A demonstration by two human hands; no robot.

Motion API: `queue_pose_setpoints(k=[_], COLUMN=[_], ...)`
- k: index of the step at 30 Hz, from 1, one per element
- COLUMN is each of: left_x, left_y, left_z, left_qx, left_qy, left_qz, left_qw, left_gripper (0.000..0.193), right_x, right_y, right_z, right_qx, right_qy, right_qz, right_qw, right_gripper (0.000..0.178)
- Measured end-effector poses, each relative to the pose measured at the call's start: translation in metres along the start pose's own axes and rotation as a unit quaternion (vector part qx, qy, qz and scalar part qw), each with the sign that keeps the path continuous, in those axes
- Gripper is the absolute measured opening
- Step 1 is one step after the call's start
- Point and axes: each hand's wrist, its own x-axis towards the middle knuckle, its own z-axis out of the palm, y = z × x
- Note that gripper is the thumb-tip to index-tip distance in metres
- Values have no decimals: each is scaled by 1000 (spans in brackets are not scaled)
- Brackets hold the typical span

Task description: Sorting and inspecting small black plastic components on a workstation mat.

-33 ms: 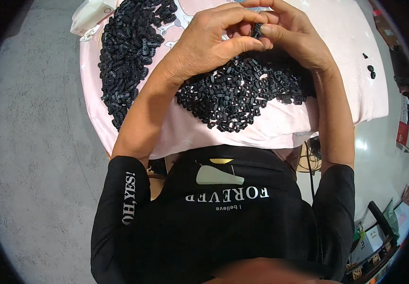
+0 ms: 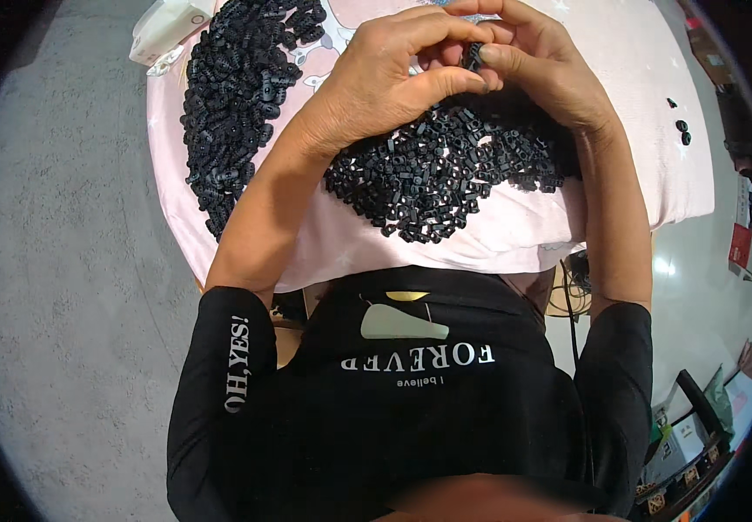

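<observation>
Above the far side of a heap of small black plastic parts [image 2: 415, 178], my two hands meet fingertip to fingertip. Between them sits a small black ribbed plastic piece [image 2: 473, 57], mostly covered by the fingers. My left hand [image 2: 393, 65] pinches it from the left with thumb and fingers. From the right, my right hand [image 2: 546, 70] presses its thumb and fingertips on the same piece. Left of my left forearm lies a long heap of larger ribbed black plastic pieces [image 2: 232, 113], resembling the held one.
A pink patterned cloth [image 2: 506, 235] covers the table. At its far left corner stands a white box [image 2: 167, 30]. Several loose black pieces [image 2: 682, 132] lie near the right edge. Cables [image 2: 578, 277] hang below the front edge, and boxes and bags line the floor at right.
</observation>
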Motion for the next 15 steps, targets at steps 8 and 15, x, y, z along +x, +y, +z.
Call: queue_pose_setpoints(k=[8, 15], left_x=[4, 4], left_y=[-22, -22], left_z=[1, -15], left_qx=[183, 158], left_qy=[24, 121], left_qz=[235, -171], left_qw=[954, 965], left_gripper=[30, 18], right_x=[17, 5], right_y=[-47, -50], right_z=[59, 43], right_qx=[-105, -238], right_qy=[316, 380], right_qz=[303, 304], right_qw=[893, 841], right_gripper=[45, 31])
